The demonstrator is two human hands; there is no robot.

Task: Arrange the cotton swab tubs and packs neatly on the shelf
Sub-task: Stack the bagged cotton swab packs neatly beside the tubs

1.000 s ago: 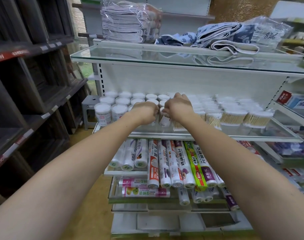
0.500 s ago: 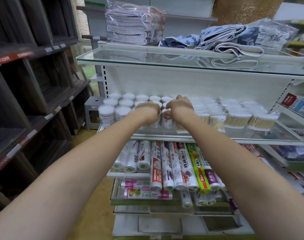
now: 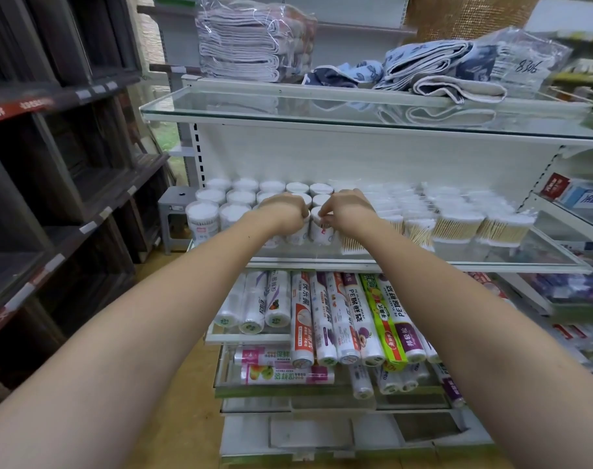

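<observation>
Both arms stretched out long and straight. Left hand [image 3: 283,211] curled, fingers closed on a round white tub [image 3: 300,228]. Right hand [image 3: 345,209] curled too, fingers [image 3: 323,216] pinched on the top of the next tub [image 3: 320,230], just beside the first. More round tubs [image 3: 241,198] standing in rows left of the fingers and behind them. Clear packs [image 3: 457,225] of wooden-stick swabs right of the fingers. All on a see-through glass shelf [image 3: 491,257]. Shiny rolls [image 3: 349,316] below the fingers. Folded cloths [image 3: 440,69] high above. Dark wooden racks [image 3: 51,147] far left.
</observation>
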